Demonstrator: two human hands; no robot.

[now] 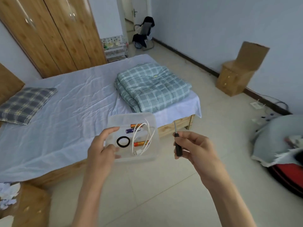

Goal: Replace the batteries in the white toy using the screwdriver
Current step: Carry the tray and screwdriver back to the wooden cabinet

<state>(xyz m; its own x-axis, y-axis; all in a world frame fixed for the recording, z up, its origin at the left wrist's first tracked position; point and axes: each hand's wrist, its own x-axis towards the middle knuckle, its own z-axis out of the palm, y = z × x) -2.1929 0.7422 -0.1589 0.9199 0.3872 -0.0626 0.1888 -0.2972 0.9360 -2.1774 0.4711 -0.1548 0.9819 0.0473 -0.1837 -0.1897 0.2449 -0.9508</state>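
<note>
While the left hand (101,145) grips the near-left edge of a clear plastic box (154,128) held in the air, the right hand (195,148) pinches a small black-handled screwdriver (177,144) upright, blade uppermost, just to the right of the box and apart from it. Inside the box lie two orange batteries (141,143), a blue battery (130,131), a black ring (123,141) and a coiled white cable (150,133). Beyond the box stands a bed (73,99) bearing a folded checked quilt (152,86) and a plaid pillow (26,104). Whether the white toy is in the box cannot be told.
</note>
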